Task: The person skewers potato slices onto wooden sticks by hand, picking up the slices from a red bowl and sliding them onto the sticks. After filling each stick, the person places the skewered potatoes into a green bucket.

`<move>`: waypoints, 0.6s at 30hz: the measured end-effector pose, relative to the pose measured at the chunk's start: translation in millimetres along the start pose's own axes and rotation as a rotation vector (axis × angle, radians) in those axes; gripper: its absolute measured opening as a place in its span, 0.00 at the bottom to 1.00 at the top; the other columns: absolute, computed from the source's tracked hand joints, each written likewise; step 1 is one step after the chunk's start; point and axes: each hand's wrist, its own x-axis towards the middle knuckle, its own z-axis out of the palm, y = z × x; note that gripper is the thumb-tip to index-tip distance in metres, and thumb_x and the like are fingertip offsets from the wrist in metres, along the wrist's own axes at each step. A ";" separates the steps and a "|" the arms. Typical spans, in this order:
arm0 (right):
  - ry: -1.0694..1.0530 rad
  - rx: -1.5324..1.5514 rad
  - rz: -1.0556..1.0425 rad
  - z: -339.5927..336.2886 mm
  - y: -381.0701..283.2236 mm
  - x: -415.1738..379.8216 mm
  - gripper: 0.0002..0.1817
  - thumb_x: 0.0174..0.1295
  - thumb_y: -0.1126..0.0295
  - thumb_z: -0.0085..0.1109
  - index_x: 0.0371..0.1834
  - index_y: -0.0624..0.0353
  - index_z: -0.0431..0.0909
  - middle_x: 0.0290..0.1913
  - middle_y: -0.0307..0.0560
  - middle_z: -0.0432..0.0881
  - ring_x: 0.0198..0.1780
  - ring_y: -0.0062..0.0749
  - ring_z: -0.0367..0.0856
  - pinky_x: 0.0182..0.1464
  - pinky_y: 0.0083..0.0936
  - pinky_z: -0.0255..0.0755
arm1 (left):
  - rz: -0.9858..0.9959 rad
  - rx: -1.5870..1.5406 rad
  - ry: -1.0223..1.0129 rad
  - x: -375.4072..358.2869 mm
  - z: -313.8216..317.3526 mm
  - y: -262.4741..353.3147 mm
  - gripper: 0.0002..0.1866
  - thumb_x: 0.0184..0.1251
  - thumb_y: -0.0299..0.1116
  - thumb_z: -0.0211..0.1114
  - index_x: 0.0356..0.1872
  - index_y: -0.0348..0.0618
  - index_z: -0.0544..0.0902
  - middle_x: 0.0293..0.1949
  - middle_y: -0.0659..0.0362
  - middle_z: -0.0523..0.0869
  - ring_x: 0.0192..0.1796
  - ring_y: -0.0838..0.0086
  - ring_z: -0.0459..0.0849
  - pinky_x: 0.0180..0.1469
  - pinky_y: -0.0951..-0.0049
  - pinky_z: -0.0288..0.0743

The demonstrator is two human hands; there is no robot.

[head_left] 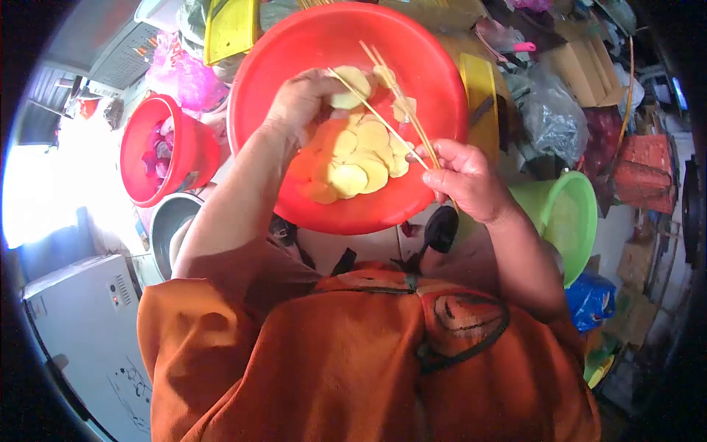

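Note:
A big red basin (276,44) sits in front of me, with a pile of thin, round potato slices (366,158) in it. My left hand (300,102) is over its left side, fingers closed on a pale potato slice (349,87). Several thin wooden skewers (409,118) are gripped between the thumb and fingers of my right hand (471,177), at the basin's right rim. One skewer slants up and left, overlapping the held slice in this view. Other slices lie behind the remaining skewers, near their upper parts.
To the left stands a smaller red bucket (132,166) with purplish pieces inside, above a dark basin (158,228). A green tub (589,221) is at the right. Yellow containers (232,29), plastic bags (552,118) and a cardboard box (585,70) crowd the back. A white appliance (81,317) stands lower left.

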 end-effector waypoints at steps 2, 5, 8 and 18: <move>-0.005 0.059 0.018 1.5 -5.3 -2.4 0.16 0.56 0.72 0.55 0.48 0.63 0.74 0.23 0.33 0.72 0.22 0.14 0.67 0.24 0.14 0.62 | 0.074 -0.385 0.036 -18.4 -2.3 16.3 0.12 0.60 0.27 0.57 0.45 0.37 0.75 0.38 0.56 0.82 0.37 0.73 0.83 0.31 0.77 0.76; -0.009 0.168 0.047 7.4 -7.8 -3.9 0.20 0.53 0.70 0.58 0.50 0.61 0.73 0.22 0.32 0.70 0.20 0.13 0.65 0.22 0.12 0.59 | 0.083 -0.518 0.075 -32.6 -13.7 24.4 0.12 0.58 0.29 0.60 0.44 0.39 0.76 0.37 0.58 0.83 0.37 0.73 0.83 0.31 0.78 0.78; -0.048 0.197 0.038 12.2 -10.5 -4.4 0.20 0.52 0.70 0.57 0.50 0.60 0.74 0.21 0.31 0.70 0.19 0.12 0.64 0.21 0.12 0.58 | 0.110 -0.527 0.096 -38.3 -27.0 26.0 0.12 0.59 0.28 0.59 0.44 0.39 0.75 0.38 0.56 0.82 0.38 0.72 0.83 0.31 0.77 0.79; -0.037 0.222 -0.005 29.3 -11.8 -2.4 0.19 0.50 0.71 0.57 0.48 0.59 0.75 0.20 0.30 0.69 0.17 0.12 0.62 0.20 0.11 0.57 | 0.225 -0.533 0.163 -54.5 -43.9 26.7 0.17 0.57 0.23 0.60 0.48 0.31 0.71 0.43 0.51 0.79 0.43 0.66 0.82 0.42 0.67 0.81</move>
